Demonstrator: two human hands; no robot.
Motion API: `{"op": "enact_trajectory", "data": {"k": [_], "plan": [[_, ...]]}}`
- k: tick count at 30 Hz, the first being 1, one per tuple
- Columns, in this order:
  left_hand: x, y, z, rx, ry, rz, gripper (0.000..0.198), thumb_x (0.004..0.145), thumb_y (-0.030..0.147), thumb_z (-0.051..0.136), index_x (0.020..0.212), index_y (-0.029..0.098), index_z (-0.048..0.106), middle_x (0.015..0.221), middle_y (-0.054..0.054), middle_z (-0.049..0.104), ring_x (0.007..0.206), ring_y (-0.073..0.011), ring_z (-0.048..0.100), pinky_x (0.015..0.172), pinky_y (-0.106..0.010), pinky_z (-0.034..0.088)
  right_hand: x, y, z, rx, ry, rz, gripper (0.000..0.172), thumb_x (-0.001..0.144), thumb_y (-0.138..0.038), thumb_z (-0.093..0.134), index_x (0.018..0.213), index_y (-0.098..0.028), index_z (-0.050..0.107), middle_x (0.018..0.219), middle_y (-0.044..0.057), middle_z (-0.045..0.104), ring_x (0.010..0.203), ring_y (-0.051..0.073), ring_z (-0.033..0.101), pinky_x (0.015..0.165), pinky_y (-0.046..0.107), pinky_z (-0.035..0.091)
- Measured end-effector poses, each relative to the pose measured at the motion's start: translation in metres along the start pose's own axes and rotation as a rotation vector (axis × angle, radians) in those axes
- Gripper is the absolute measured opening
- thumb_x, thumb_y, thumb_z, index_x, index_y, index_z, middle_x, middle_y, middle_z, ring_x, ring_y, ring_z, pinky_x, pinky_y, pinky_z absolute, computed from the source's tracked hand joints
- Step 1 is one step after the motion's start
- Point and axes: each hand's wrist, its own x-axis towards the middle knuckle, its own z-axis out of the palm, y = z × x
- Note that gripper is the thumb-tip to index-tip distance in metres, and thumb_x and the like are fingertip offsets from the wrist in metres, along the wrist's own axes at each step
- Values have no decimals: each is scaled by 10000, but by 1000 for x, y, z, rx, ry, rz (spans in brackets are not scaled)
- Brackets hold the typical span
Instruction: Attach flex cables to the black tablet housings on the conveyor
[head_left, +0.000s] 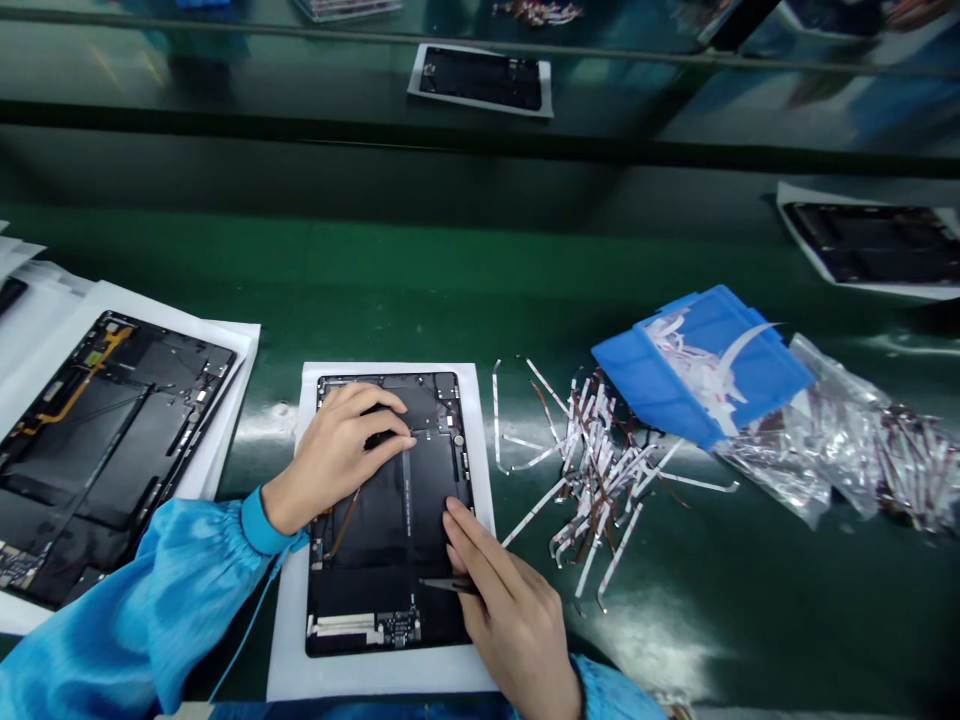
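A black tablet chassis point(390, 530) with its inside exposed lies on a white sheet point(286, 600) directly in front of me. My left hand point(337, 460) rests on its upper part, with curled fingers pressed to the panel. Whether those fingers pinch anything is hidden. My right hand point(517, 620) sits at the chassis's lower right edge and grips slim black tweezers point(448, 586), whose tip points left over the panel. A thin brown cable runs along the chassis's left side, close to my left wrist.
A loose pile of white flexible strips point(600, 480) lies to the right, beside a tilted blue tray point(705, 365) and a clear plastic bag of strips point(847, 450). Another open chassis point(97, 450) sits left on white sheets. More chassis lie farther along the green belt.
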Motion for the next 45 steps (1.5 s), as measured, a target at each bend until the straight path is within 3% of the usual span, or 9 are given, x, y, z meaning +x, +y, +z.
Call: {"op": "enact_trajectory", "data": {"k": [4, 8, 11, 15, 19, 26, 34, 38, 45], "plan": [[1, 2, -2, 4, -33, -15, 115, 949, 319, 628, 976, 227, 692, 1149, -37, 676, 1060, -235, 574, 918, -405, 427, -5, -7, -23, -90, -79, -50, 669, 883, 47, 347, 1515, -168, 392, 1379, 84, 618, 1027, 198, 707, 785, 315, 571], [1, 4, -4, -3, -61, -27, 195, 959, 315, 614, 1139, 241, 626, 1201, -36, 650, 1104, -236, 555, 925, -395, 414, -3, -18, -36, -182, -190, -316, 450, 984, -135, 374, 1377, -224, 575, 1391, -13, 608, 1184, 214, 622, 1049, 387, 468], [1, 4, -4, -9, -65, -32, 181, 968, 300, 597, 1141, 252, 625, 1231, -35, 632, 1133, -242, 539, 939, -398, 404, 4, -26, -28, -254, -217, -384, 406, 1025, -216, 345, 1322, -219, 621, 1387, -35, 617, 1273, 240, 553, 1235, 501, 203], [0, 5, -3, -20, -63, -40, 157, 966, 287, 600, 1115, 253, 638, 1232, -30, 629, 1143, -244, 533, 945, -403, 403, 9, -32, -15, -285, -215, -306, 463, 977, -83, 312, 1306, -169, 627, 1391, 0, 620, 1431, 273, 376, 1225, 589, -92], [0, 5, -2, -30, -46, -45, 125, 957, 281, 616, 1070, 246, 655, 1221, -29, 640, 1139, -243, 540, 947, -410, 408, 18, -31, -8, -277, -215, -223, 576, 851, 46, 335, 1346, -115, 582, 1439, 25, 577, 1529, 278, 131, 1221, 612, -94], [0, 5, -2, -78, 4, -29, 164, 953, 247, 609, 1111, 230, 645, 1205, -44, 661, 1135, -249, 575, 953, -424, 451, 51, -12, -5, -112, -236, -58, 634, 830, 78, 335, 1375, -172, 540, 1386, 28, 623, 1496, 305, 260, 1168, 741, 147], [-15, 24, -21, -85, 250, -81, 242, 1018, 159, 421, 1211, 186, 564, 1300, -87, 625, 1314, -208, 505, 1118, -407, 376, 76, 6, 7, -76, -159, -112, 598, 834, 73, 366, 1333, -182, 575, 1370, 41, 636, 1484, 284, 298, 1195, 702, 96], [-67, 51, -23, 149, 49, 26, 210, 1021, 236, 463, 1176, 168, 587, 1316, -91, 641, 1390, -240, 436, 1097, -393, 353, 80, 16, 13, 57, -95, -118, 620, 793, 89, 353, 1290, -187, 602, 1321, 35, 668, 1446, 254, 373, 1208, 667, 115], [-117, 65, -13, 448, -350, 329, 757, 919, 688, 462, 1494, 196, 428, 1562, -22, 417, 1433, -307, 359, 1136, -420, 271, 82, 20, 16, 182, -70, -64, 619, 776, 86, 369, 1248, -220, 629, 1264, 13, 697, 1371, 213, 463, 1231, 602, 121]]}}
